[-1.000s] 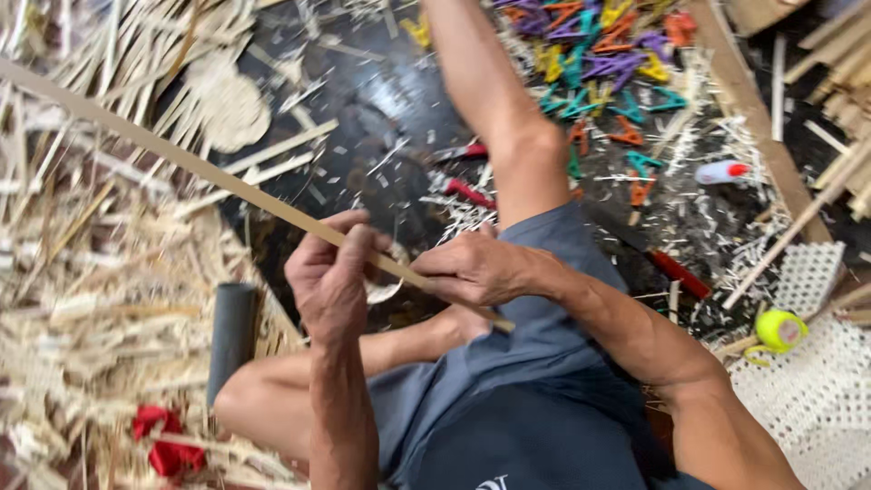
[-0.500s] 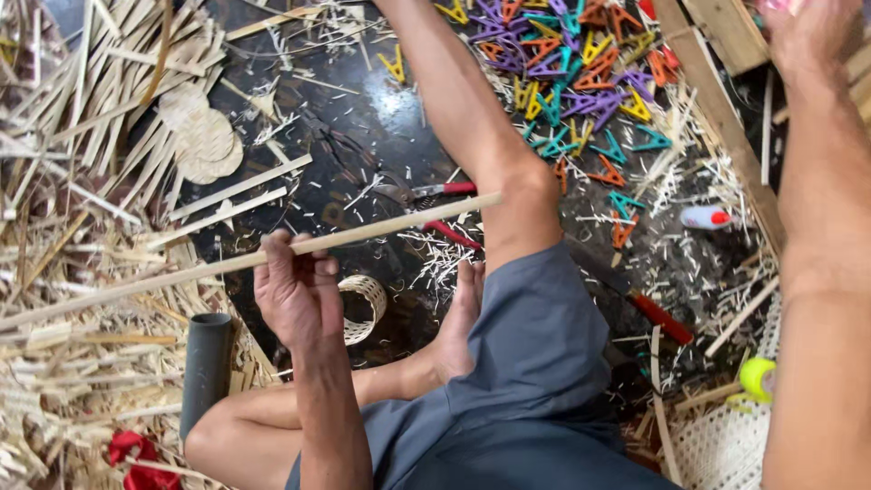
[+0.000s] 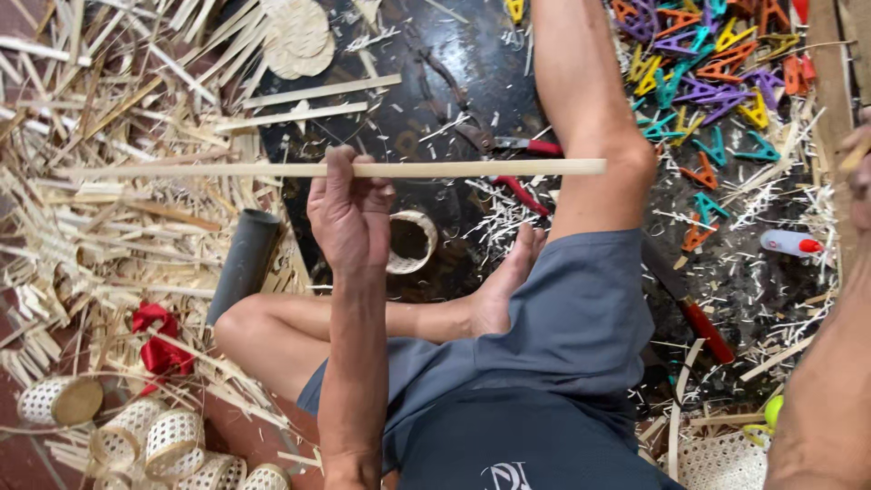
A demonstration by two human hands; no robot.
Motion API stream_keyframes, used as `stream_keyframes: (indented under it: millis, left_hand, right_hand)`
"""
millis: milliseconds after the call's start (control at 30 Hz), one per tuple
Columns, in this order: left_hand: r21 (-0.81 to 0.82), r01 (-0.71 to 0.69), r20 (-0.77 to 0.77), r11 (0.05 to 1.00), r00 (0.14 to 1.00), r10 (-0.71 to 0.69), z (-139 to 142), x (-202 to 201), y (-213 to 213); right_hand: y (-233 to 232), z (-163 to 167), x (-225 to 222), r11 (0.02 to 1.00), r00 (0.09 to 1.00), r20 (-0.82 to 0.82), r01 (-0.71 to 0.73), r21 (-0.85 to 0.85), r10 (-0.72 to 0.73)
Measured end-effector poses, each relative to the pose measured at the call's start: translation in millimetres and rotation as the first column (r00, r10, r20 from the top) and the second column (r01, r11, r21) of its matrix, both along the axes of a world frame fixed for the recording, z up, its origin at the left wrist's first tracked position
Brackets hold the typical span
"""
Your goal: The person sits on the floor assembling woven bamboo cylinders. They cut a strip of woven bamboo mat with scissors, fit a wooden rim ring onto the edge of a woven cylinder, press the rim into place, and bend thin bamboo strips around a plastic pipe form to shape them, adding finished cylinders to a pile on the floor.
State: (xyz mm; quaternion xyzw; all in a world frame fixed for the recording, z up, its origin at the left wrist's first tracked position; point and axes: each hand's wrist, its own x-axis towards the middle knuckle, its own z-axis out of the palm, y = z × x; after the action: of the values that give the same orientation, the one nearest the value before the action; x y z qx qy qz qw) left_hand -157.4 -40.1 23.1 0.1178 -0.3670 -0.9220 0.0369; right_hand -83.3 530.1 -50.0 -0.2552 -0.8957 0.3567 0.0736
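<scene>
Left grip: your left hand (image 3: 349,213) was closed around the long bamboo strip (image 3: 454,169), fingers curled over it, left of the strip's middle.
Strip: it lay level from 9 to 3 o'clock above the dark floor (image 3: 426,82); its right end stopped just at your raised knee (image 3: 626,168).
Right grip: your right hand (image 3: 857,172) sat at the 3 o'clock edge, cut off by the frame; I cannot tell whether it was closed.
Open room: bare floor showed toward 12 o'clock.
Edges: bamboo offcuts (image 3: 109,227) crowded 9 o'clock; coloured clips (image 3: 708,63) lay at 1 o'clock.
Near the hand: a small woven ring (image 3: 413,243) and a dark tube (image 3: 243,265).
</scene>
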Motion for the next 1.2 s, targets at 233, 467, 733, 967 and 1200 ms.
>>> stream_keyframes:
  millis: [233,467,733,967,1200]
  left_hand:
    - [-0.604,0.0,-0.157,0.797,0.98,-0.119,25,-30,-38]
    - [-0.794,0.121,-0.109,0.595,0.936,-0.335,37,-62,-83]
    - [-0.696,0.227,-0.149,0.681,0.882,-0.446,39,-58,-120]
    - [-0.874,0.163,-0.136,0.457,0.822,-0.554,30,-60,-97]
    - [-0.849,0.0,-0.282,0.528,0.846,-0.453,-11,-56,-71]
  right_hand:
    - [-206,30,-45,0.814,0.749,-0.415,-0.581,-0.034,0.517]
    - [-428,34,-126,0.449,0.395,-0.586,-0.892,-0.06,0.708]
    - [-461,49,-132,0.468,0.346,-0.495,-0.872,0.142,0.797]
    - [-478,37,-150,0.382,0.307,-0.557,-0.924,0.02,0.772]
    - [-459,-18,-153,0.425,0.373,-0.446,-0.905,0.019,0.814]
